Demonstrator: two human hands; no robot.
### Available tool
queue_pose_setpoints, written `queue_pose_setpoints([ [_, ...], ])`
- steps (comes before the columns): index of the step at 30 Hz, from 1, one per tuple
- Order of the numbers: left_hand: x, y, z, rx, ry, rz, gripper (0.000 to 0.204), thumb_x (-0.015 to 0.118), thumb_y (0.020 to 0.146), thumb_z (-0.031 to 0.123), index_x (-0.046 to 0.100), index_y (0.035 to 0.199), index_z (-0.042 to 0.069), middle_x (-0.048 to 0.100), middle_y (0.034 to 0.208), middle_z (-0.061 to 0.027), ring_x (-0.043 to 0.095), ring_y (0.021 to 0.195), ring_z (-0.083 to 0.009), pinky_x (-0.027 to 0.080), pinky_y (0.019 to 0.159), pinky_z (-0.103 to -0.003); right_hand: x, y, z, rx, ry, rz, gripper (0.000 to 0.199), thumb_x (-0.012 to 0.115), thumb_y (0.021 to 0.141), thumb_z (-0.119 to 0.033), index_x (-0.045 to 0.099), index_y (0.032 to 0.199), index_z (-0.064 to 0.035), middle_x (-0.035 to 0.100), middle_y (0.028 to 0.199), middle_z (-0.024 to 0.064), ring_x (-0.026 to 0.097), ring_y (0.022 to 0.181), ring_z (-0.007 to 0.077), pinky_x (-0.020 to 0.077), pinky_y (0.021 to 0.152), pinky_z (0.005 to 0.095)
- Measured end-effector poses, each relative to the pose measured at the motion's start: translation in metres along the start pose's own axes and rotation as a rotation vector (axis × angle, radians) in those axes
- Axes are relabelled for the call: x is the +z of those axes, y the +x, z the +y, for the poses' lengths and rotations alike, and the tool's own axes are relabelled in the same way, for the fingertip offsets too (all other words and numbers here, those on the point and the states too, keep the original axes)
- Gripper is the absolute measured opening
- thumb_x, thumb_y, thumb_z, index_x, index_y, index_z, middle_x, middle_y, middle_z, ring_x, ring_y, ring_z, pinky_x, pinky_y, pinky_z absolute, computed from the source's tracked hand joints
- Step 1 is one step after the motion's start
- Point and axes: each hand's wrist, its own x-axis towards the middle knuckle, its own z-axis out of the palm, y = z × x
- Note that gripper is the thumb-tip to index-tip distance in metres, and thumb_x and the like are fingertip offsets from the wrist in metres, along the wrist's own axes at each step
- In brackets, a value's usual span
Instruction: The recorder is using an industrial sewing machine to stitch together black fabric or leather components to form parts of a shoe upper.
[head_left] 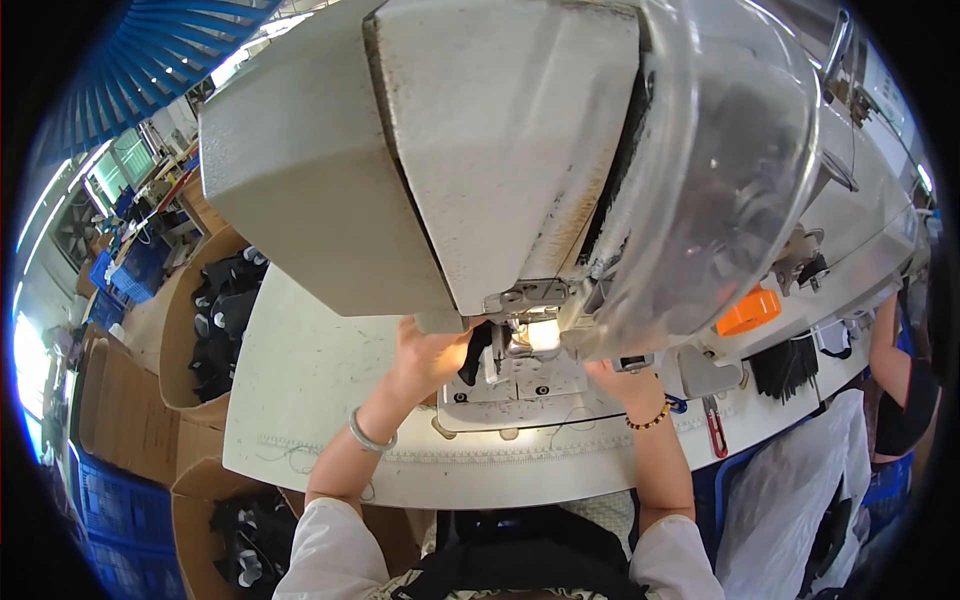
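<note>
A large pale sewing machine [510, 130] fills the middle of the head view, and its lit needle area [535, 335] sits low over the white table. My left hand [425, 358] is at the left of the needle area, closed on a small black fabric piece [474, 358] that hangs beside the presser foot. The machine head covers some of its fingertips. To the right of the needle plate [520, 385], my right hand [625, 382] reaches in under the clear cover [690, 200]. Its fingers are mostly hidden, so what they touch cannot be made out.
Red-handled thread snips [715, 428] and a stack of black strips [785, 370] lie on the table's right. An orange part [748, 312] is on the machine. Cardboard boxes [178, 340] of black pieces stand left. At far right is another person's arm [888, 350].
</note>
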Motion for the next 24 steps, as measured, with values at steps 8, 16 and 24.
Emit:
queue_pose_setpoints([
  [8,-0.002,-0.002,0.002,-0.007,0.089,0.007,0.028,0.065,0.058,-0.011,0.065,0.080,0.005,0.062,0.079,-0.0068,0.058,0.068,-0.0219,0.047,0.058,-0.031,0.001,0.000,0.001,0.009,-0.014,-0.001,0.019,0.056,0.065,0.003,0.058,0.083,-0.0013,0.057,0.082,0.0113,0.054,0.079,0.0301,0.0433,0.074,0.0387],
  [16,-0.005,0.011,0.012,0.156,0.171,0.057,0.028,0.062,0.057,-0.013,0.064,0.079,0.004,0.061,0.080,-0.0062,0.056,0.070,-0.0221,0.046,0.058,-0.031,-0.003,0.005,0.002,-0.062,-0.021,-0.048,0.029,0.062,0.068,-0.005,0.055,0.095,-0.0031,0.057,0.094,0.0103,0.057,0.085,0.0234,0.0455,0.076,0.0333],
  [24,-0.005,0.014,0.013,0.143,0.144,0.068,0.025,0.063,0.057,-0.013,0.062,0.077,0.002,0.061,0.078,-0.0062,0.056,0.069,-0.0210,0.045,0.057,-0.030,-0.003,0.008,-0.004,0.011,0.081,-0.002,0.025,0.058,0.067,0.004,0.059,0.092,-0.0003,0.055,0.087,0.0143,0.052,0.080,0.0301,0.0432,0.068,0.0372],
])
